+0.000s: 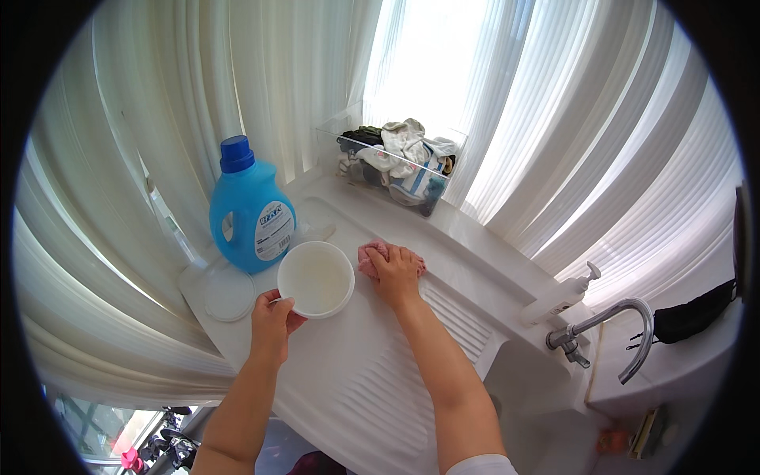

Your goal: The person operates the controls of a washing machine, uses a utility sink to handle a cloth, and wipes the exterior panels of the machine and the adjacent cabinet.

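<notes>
My left hand (274, 323) grips the near left rim of a round white tub (316, 279), thumb over the edge and fingers beneath. A pale film or a little liquid seems to lie at the tub's bottom. To its right, my right hand (396, 273) presses down on a crumpled pink cloth (370, 258), fingers curled over it on the white counter (340, 356). Left of the tub lies a flat round white lid (230, 297). Just behind it stands a big blue detergent bottle (253, 207) with a dark blue cap.
A clear bin (380, 186) of bundled socks stands at the back by the curtains (182, 95). On the right are a ridged washboard (388, 396), a sink basin (526, 380), a curved metal faucet (641, 332) and a white pump bottle (557, 299). A black cloth item (697, 315) hangs beyond.
</notes>
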Motion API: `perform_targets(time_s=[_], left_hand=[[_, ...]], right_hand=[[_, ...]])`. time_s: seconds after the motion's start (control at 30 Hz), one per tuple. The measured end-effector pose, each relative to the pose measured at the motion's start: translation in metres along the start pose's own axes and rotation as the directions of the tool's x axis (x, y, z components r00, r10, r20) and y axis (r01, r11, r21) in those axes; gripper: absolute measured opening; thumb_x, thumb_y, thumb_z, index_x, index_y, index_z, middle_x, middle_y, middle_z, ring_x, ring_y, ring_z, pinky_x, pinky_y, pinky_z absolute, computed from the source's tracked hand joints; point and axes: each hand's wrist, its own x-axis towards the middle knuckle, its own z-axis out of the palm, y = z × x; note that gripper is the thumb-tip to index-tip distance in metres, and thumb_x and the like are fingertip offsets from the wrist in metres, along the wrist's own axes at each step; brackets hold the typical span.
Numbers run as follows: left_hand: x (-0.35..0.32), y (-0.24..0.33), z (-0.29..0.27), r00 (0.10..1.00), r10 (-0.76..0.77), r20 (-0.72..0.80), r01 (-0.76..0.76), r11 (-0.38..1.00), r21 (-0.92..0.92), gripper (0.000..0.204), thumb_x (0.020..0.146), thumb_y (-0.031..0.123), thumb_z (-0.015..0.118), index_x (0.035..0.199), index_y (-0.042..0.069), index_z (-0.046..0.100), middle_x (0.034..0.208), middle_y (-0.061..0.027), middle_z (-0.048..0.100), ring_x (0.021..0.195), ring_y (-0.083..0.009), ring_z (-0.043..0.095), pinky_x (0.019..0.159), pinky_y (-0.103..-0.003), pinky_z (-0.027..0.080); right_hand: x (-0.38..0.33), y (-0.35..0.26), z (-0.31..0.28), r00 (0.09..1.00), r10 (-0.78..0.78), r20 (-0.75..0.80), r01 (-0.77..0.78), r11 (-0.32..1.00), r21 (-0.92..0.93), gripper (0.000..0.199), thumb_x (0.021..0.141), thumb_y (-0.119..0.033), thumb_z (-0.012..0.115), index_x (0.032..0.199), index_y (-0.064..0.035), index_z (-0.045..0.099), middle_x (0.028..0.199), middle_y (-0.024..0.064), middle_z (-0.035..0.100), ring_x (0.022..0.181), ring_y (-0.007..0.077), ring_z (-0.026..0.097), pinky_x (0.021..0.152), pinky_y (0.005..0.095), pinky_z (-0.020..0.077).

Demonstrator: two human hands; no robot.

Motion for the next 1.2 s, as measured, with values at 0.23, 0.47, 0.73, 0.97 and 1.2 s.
perform_targets(time_s=[0.23,0.47,0.73,0.97,1.2], left_hand=[[0.012,-0.004,-0.021,0.999,-0.04,0.02,0.039,0.998,0.042,0.034,0.086,0.015,0.056,0.116,0.003,0.045,0.097,-0.0066,0.059,0.081,-0.0136,0.06,0.074,-0.032,0.052],[0.032,-0.005,-0.036,0.998,-0.009,0.063,0.005,0.997,0.074,0.026,0.09,0.018,0.058,0.11,0.002,0.053,0.091,-0.0041,0.06,0.073,-0.0109,0.058,0.067,-0.027,0.051],[0.128,-0.025,-0.052,0.528,0.498,0.688,-0.834,0.149,0.531,0.028,0.086,0.011,0.058,0.114,0.007,0.062,0.128,-0.009,0.051,0.093,-0.0233,0.063,0.077,-0.035,0.052],[0.131,-0.016,-0.029,0.688,0.357,0.632,-0.684,0.027,0.729,0.033,0.085,0.015,0.058,0.118,0.009,0.059,0.137,-0.0089,0.045,0.111,-0.0277,0.056,0.088,-0.039,0.049],[0.109,-0.003,-0.058,0.774,0.162,0.612,-0.632,0.163,0.757,0.024,0.085,0.016,0.06,0.107,0.008,0.062,0.118,-0.0076,0.058,0.096,-0.0301,0.061,0.081,-0.039,0.051]], right_hand=[[0.013,0.053,-0.012,0.955,0.258,0.145,-0.224,0.95,-0.218,0.055,0.074,-0.042,0.068,0.126,-0.0257,0.057,0.136,0.0073,0.045,0.127,0.0304,0.036,0.106,0.0491,0.0275],[-0.089,0.062,-0.075,0.915,0.403,-0.034,-0.375,0.814,-0.443,0.053,0.068,-0.022,0.072,0.119,-0.0215,0.059,0.107,0.0091,0.054,0.105,0.0316,0.049,0.089,0.0476,0.0378],[-0.059,0.015,-0.071,0.901,0.434,0.006,-0.432,0.895,0.113,0.053,0.071,-0.043,0.075,0.114,-0.0142,0.063,0.107,0.0155,0.058,0.101,0.0348,0.054,0.087,0.0461,0.0408],[-0.032,-0.01,-0.031,0.978,0.153,0.143,-0.157,0.987,0.015,0.045,0.075,-0.038,0.072,0.111,-0.0127,0.065,0.104,0.0161,0.058,0.098,0.0347,0.056,0.086,0.0448,0.0425],[0.053,-0.014,-0.018,0.938,0.32,0.132,-0.346,0.882,0.321,0.029,0.084,-0.025,0.065,0.108,-0.0093,0.065,0.096,0.017,0.06,0.088,0.0348,0.06,0.078,0.0401,0.0481]])
